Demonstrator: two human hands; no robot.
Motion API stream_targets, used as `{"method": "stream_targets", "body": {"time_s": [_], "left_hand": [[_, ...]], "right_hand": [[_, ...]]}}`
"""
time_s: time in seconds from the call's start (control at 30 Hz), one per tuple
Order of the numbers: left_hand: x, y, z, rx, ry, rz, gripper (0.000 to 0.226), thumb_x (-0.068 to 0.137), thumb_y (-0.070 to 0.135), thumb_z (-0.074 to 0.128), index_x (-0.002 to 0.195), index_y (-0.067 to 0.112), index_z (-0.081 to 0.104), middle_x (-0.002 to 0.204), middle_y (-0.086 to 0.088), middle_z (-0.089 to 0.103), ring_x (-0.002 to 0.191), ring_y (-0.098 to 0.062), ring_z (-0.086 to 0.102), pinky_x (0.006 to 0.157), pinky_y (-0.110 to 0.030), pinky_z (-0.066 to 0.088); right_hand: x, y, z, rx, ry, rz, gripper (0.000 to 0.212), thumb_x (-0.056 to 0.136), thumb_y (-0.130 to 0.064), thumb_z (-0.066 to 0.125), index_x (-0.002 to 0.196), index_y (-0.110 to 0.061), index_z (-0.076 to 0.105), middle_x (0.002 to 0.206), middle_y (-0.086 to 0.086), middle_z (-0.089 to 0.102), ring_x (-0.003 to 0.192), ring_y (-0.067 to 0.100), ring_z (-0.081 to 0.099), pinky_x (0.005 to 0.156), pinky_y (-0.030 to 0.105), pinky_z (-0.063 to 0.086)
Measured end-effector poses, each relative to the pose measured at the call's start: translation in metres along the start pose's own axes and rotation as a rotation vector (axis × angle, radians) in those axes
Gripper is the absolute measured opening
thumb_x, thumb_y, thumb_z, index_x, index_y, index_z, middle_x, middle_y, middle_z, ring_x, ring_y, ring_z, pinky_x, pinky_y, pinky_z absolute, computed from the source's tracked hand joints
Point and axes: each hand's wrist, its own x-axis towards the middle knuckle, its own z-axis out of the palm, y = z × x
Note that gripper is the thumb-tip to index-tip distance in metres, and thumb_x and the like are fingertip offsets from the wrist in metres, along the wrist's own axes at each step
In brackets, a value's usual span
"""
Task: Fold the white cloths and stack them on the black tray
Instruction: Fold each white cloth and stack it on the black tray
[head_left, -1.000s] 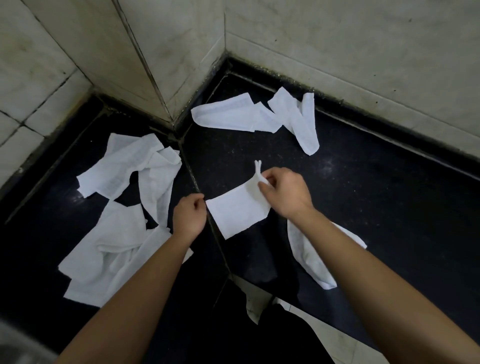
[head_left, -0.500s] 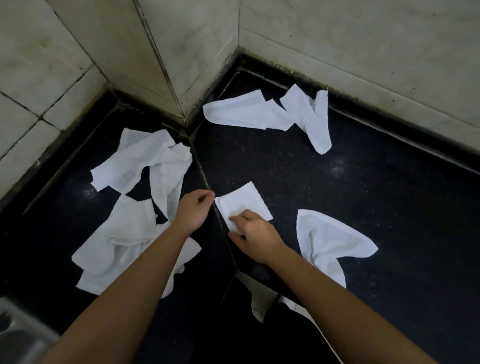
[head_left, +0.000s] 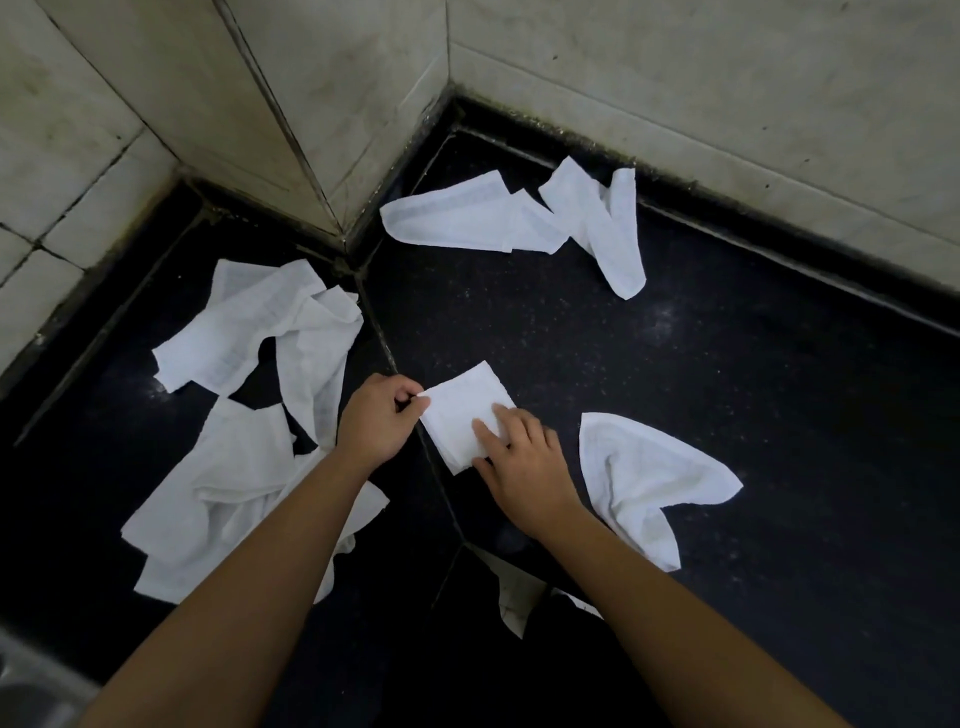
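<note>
Head camera: your left hand (head_left: 376, 415) has its fingers curled, with thumb and forefinger pinching the left corner of a small folded square of white cloth (head_left: 457, 410). Your right hand (head_left: 524, 460) lies on the near right part of that square, fingers straight, pressing it flat and gripping nothing. The square sits on the black speckled stone surface (head_left: 727, 364), just right of a seam between slabs. A crumpled white cloth (head_left: 639, 478) lies beside your right wrist, apart from the square. On the left, a loose heap of white cloths (head_left: 228, 483) lies partly under your left forearm, with a rumpled white cloth (head_left: 249, 327) beyond it. Far off, by the pale tiled wall (head_left: 675, 78), a flattened white cloth (head_left: 467, 221) touches a twisted white cloth (head_left: 615, 239).
</note>
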Motion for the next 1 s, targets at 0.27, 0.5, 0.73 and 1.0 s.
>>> {"method": "stream_targets", "body": {"time_s": [0.27, 0.5, 0.73, 1.0], "left_hand": [[0.016, 0.037, 0.002, 0.413, 0.086, 0.812, 0.037, 0.086, 0.002, 0.068, 0.121, 0.011, 0.067, 0.129, -0.007, 0.062, 0.107, -0.029, 0.061, 0.082, -0.042, 0.051], [0.045, 0.051, 0.001, 0.967, -0.403, 0.809, 0.076, 0.093, -0.001, 0.047, 0.157, 0.027, 0.016, 0.165, 0.012, 0.004, 0.151, -0.016, 0.008, 0.116, -0.039, 0.023], [0.055, 0.067, 0.012, 0.780, -0.306, 0.850, 0.050, 0.100, 0.018, 0.050, 0.149, 0.022, 0.039, 0.147, 0.003, 0.045, 0.132, -0.018, 0.041, 0.106, -0.034, 0.035], [0.051, 0.085, -0.001, 0.922, -0.350, 0.802, 0.028, 0.092, 0.015, 0.054, 0.117, 0.021, 0.066, 0.119, -0.003, 0.052, 0.111, -0.021, 0.047, 0.094, -0.035, 0.043]], "right_hand": [[-0.007, -0.011, -0.011, 0.138, 0.131, 0.297, 0.061, 0.096, -0.053, 0.047, 0.140, -0.009, 0.049, 0.148, 0.015, 0.045, 0.136, 0.032, 0.042, 0.108, 0.047, 0.041], [-0.010, -0.029, 0.000, -0.014, -0.267, 0.390, 0.089, 0.098, -0.065, 0.014, 0.157, 0.000, 0.001, 0.165, 0.020, -0.004, 0.153, 0.035, 0.000, 0.123, 0.053, 0.006], [0.010, -0.012, -0.015, 0.107, 0.073, 0.532, 0.057, 0.095, -0.057, 0.047, 0.126, -0.011, 0.060, 0.125, 0.011, 0.059, 0.113, 0.030, 0.056, 0.090, 0.043, 0.047], [0.042, 0.015, -0.051, 0.615, -0.336, 0.696, 0.010, 0.088, -0.034, 0.063, 0.095, -0.029, 0.068, 0.109, -0.002, 0.067, 0.103, 0.019, 0.062, 0.085, 0.029, 0.049]]}}
